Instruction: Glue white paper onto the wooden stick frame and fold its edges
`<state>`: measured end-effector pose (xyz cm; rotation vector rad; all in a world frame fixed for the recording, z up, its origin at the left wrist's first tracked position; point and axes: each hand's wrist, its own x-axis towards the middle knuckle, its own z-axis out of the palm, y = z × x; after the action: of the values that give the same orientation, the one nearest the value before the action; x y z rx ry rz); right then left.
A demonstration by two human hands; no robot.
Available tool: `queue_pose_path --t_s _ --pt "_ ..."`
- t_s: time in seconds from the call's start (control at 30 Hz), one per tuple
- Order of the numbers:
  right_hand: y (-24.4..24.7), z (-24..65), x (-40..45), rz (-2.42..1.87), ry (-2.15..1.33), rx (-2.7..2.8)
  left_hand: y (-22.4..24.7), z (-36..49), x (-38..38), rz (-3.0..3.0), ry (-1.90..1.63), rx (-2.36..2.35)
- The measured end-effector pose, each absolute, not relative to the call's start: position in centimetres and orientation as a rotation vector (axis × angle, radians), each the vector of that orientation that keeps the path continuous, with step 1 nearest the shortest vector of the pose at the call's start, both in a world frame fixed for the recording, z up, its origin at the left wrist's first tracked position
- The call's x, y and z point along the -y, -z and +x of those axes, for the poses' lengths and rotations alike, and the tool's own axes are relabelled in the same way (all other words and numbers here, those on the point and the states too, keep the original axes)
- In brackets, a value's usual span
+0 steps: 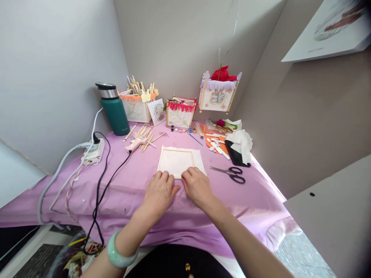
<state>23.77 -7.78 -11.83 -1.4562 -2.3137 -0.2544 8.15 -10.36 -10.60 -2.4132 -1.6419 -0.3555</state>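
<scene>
We rest both hands at the near edge of a thin stick frame [176,150], which lies flat on a white sheet [199,159] in the middle of the worktop [139,181]. Our left hand [160,190] spreads narrowly, fingers side by side over the near-left part of that edge, thumb held a little apart; our right hand [199,188] bends its fingers down at the near-right part. We cannot tell whether either one pinches the stick or only presses it. Beyond the sheet's far left we see a pink glue gun [136,144] beside loose wooden sticks [147,136], with a teal bottle [115,115] farther back. Just right of the sheet we have scissors [227,171], blades pointing toward it and black handles away.
</scene>
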Motion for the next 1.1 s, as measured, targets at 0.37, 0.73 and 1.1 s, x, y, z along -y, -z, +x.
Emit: queue_pose_path --t_s 0.37,0.73,1.1 --pt "12.5 22.5 6.9 -1.333 0.142 2.331 10.6 7.5 10.0 -2.478 0.358 1.575" --pt "11.4 23.5 7.6 -1.414 0.129 2.327 10.8 7.0 10.1 -2.516 0.55 1.601" --pt "12.2 24.4 7.9 -1.421 0.16 2.29 11.0 6.8 9.9 -2.622 0.715 1.591"
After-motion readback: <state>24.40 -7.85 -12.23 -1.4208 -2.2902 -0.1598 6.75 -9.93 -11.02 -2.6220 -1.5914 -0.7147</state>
